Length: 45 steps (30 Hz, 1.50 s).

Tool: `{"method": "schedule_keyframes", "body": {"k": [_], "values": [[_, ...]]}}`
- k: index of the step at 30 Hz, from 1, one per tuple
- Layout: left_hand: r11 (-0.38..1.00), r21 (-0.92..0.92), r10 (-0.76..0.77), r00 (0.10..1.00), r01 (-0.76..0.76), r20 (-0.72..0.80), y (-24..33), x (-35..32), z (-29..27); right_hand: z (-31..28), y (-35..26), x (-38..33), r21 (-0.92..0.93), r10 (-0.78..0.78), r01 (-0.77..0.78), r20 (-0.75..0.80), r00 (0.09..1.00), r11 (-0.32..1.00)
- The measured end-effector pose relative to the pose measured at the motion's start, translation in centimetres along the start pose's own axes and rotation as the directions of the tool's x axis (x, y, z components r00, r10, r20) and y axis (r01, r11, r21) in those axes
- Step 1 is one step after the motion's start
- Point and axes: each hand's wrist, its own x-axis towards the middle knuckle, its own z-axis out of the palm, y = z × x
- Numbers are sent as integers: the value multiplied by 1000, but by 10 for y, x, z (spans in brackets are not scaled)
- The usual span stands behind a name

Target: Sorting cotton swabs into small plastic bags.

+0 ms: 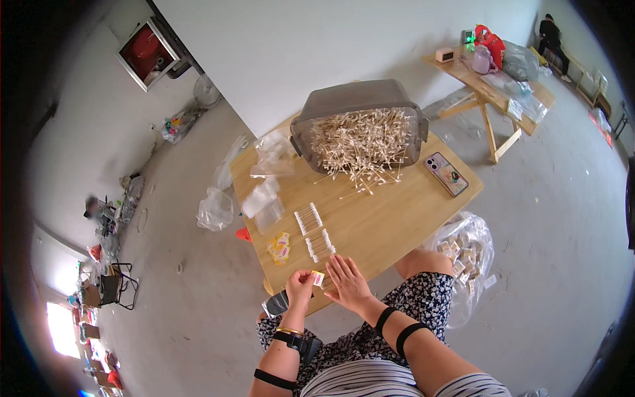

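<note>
My left hand [299, 288] pinches a small yellow-and-white printed card [318, 278] at the table's near edge. Beside it, my right hand [348, 286] lies with fingers stretched out, palm down; a few cotton swabs seem to show between the two hands, mostly hidden. Two neat rows of cotton swabs, an upper row [308, 219] and a lower row [320, 245], lie just beyond my fingers. To their left is a loose pile of similar yellow cards [279, 249]. A grey translucent bin [354, 96], tipped on its side, spills a heap of cotton swabs [362, 142] onto the wooden table [390, 215].
Clear plastic bags [263, 198] lie on the table's left side. A phone [446, 175] rests at the right. A dark object [278, 303] sits by my left wrist. Beside my right leg stands a plastic bag of small packs [468, 261]. Another table [486, 86] stands far right; a person [550, 40] is beyond.
</note>
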Motion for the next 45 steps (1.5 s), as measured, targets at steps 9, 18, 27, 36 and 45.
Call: {"method": "schedule_keyframes", "body": {"k": [9, 18, 27, 36, 45], "values": [[932, -168, -306, 945, 322, 116, 13, -5, 7, 1, 2, 0, -34, 21, -19, 36, 999, 999], [972, -40, -229, 973, 230, 16, -13, 9, 12, 3, -5, 4, -23, 2, -2, 3, 1000, 1000], [794, 567, 220, 973, -218, 67, 26, -11, 24, 3, 4, 1, -65, 16, -13, 41, 999, 998], [834, 539, 252, 949, -114, -189, 4, -15, -47, 7, 4, -1, -94, 9, -3, 69, 998, 996], [578, 816, -12, 1000, 0, 8, -18, -36, -91, 15, -56, 14, -120, -94, 106, 101, 990, 987]]}}
